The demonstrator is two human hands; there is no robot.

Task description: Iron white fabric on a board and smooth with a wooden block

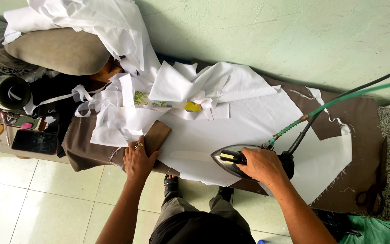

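— Both hands are down on the board. See the right hand (262,165), low and right of centre? Its fingers are wrapped tight round the black handle of the steam iron (234,159).

— And the iron itself?

— Flat on the white fabric (249,122), its nose pointing toward the left of the frame. A green hose (339,100) and a black cord (362,86) run from its back end up toward the right edge.

— What about the other hand?

— The left hand (139,159), lower left of centre, rests palm-down with fingers spread on a small brown wooden block (156,135), pressing it against the cloth. It isn't curled round the block, just laid on top. I can see a ring on one finger.

— Where does the cloth lie?

— Spread over the brown padded ironing board (362,135), which crosses the middle of the frame. Toward the upper left it's bunched into a heap of white pieces and straps, with a white bottle with a yellow cap (177,105) lying among them.

— Anything else about?

— A grey-brown cushion (55,49) at the upper left with more white cloth draped over it, a dark phone (33,141) on the left edge, and scissors (373,194) lying on the board's far right end. Behind it all is a pale green wall (271,31), and below the board you can see pale floor tiles (46,199).
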